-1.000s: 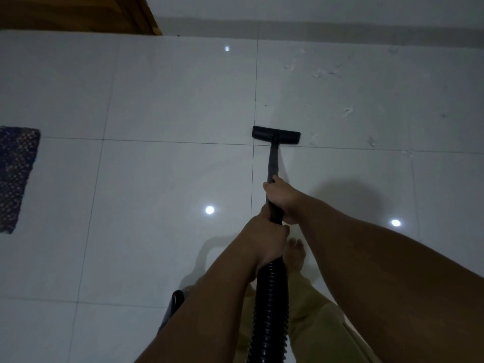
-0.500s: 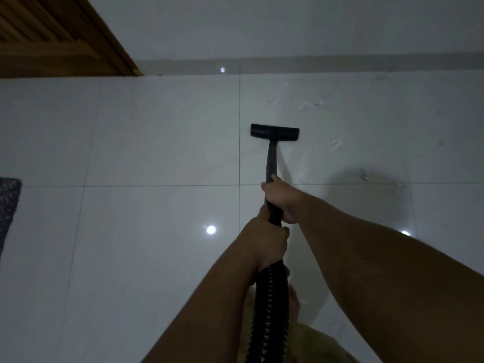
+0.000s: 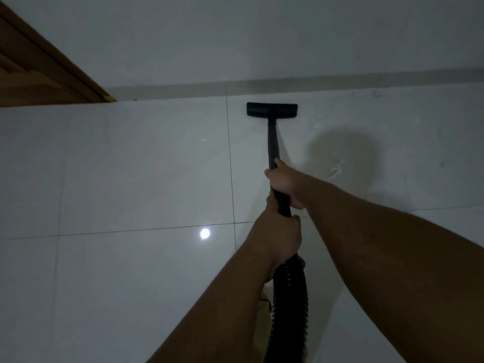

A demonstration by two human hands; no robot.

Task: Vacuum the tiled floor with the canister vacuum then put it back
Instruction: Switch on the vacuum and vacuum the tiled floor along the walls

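Near the far edge of the tiled floor, we push the nozzle; right hand and left hand grip the wand. Specks remain rightward; the canister is unseen.

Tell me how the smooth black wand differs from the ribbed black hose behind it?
The smooth black wand is thin, straight and rigid, ending in a flat floor head near the wall; the ribbed black hose is thicker, ridged and curves toward the person. The right hand grips the wand's near end; the left hand grips where the hose begins. Both are black.
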